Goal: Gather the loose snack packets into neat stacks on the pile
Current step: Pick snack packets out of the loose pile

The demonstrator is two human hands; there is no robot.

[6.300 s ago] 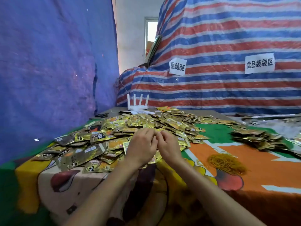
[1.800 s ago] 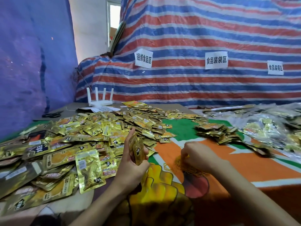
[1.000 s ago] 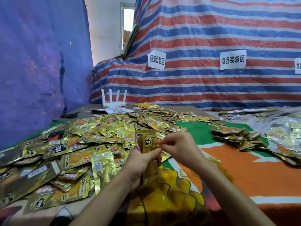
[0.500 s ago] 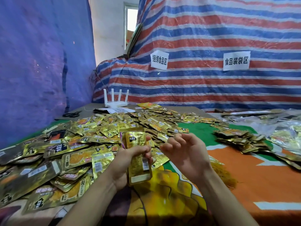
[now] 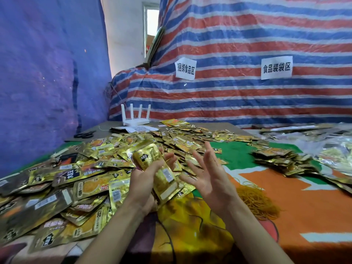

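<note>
A person's left hand [image 5: 142,183] grips a squared-up stack of gold snack packets [image 5: 152,161] just above the near edge of the loose heap [image 5: 76,178] on the tabletop [image 5: 314,202], its fingers [image 5: 168,159] curled round the stack, apparently to keep the edges aligned. The right hand [image 5: 209,178] hovers just beside it holding nothing, fingers [image 5: 208,153] spread, likely poised to pat the stack true or reach for the yellow rubber bands [image 5: 255,199] near its wrist. Gathered stacks [image 5: 282,161] sit well apart on the right.
</note>
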